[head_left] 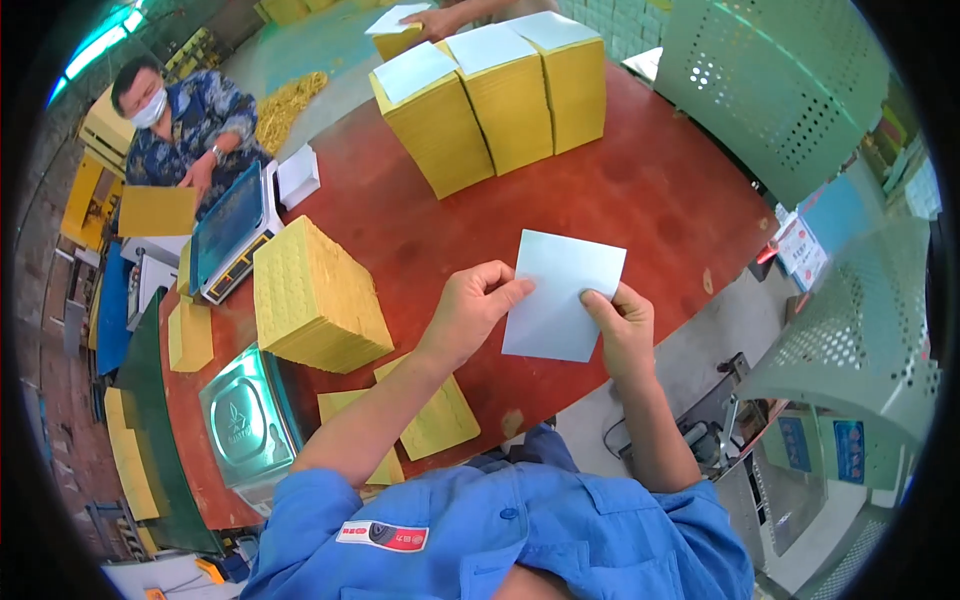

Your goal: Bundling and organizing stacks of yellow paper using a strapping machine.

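A pale blue-white sheet of paper [562,300] is held up over the red table, pinched at both sides. My left hand [470,312] grips its left edge between thumb and forefinger. At the right edge, my right hand [628,335] has its thumb on the face of the sheet and its fingers behind. To the left of my left hand stands a thick block of yellow paper [315,295]. Flat yellow sheets [440,415] lie under my left forearm, partly hidden by it.
Three tall yellow paper stacks [505,105] topped with pale sheets stand at the table's far side; another person's hand [437,22] is beside them. A digital scale [240,235] and a metal tin [250,415] are at left. A masked co-worker [185,140] sits beyond. Green perforated guards [780,90] border the right.
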`<state>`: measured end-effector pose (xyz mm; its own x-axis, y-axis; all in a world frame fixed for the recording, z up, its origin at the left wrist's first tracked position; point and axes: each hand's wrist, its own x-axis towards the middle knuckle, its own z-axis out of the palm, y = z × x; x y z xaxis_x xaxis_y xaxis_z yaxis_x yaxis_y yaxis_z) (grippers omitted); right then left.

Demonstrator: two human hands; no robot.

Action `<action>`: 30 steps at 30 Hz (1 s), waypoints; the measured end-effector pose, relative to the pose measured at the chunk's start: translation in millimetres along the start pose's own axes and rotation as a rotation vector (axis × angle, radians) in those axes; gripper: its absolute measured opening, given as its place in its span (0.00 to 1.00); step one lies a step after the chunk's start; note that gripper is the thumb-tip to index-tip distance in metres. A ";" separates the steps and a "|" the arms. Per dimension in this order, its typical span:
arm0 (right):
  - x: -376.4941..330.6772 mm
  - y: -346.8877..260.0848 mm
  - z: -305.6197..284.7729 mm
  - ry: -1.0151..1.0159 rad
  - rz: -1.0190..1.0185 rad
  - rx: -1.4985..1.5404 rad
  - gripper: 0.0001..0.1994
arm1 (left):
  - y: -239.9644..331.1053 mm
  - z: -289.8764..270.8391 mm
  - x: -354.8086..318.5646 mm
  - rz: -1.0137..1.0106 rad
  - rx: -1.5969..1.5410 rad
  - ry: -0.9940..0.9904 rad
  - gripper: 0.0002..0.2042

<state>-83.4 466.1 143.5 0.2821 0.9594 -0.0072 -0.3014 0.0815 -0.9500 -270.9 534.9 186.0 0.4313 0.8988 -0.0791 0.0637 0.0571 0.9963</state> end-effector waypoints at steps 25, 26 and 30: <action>24.5 -26.5 -5.7 0.022 -0.320 -0.628 0.12 | -49.5 18.3 32.2 -0.227 -0.195 0.014 0.10; 24.4 -25.3 -7.4 0.060 -0.277 -0.645 0.13 | -45.3 22.6 30.0 -0.196 -0.203 -0.004 0.10; 28.3 -3.2 -26.2 -0.005 -0.049 -0.369 0.07 | -33.8 9.8 35.5 -0.084 -0.020 -0.090 0.13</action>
<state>-50.6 485.9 138.2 0.2832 0.9582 0.0413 0.0616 0.0248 -0.9978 -249.0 560.6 149.2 0.5046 0.8476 -0.1641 0.0857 0.1400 0.9864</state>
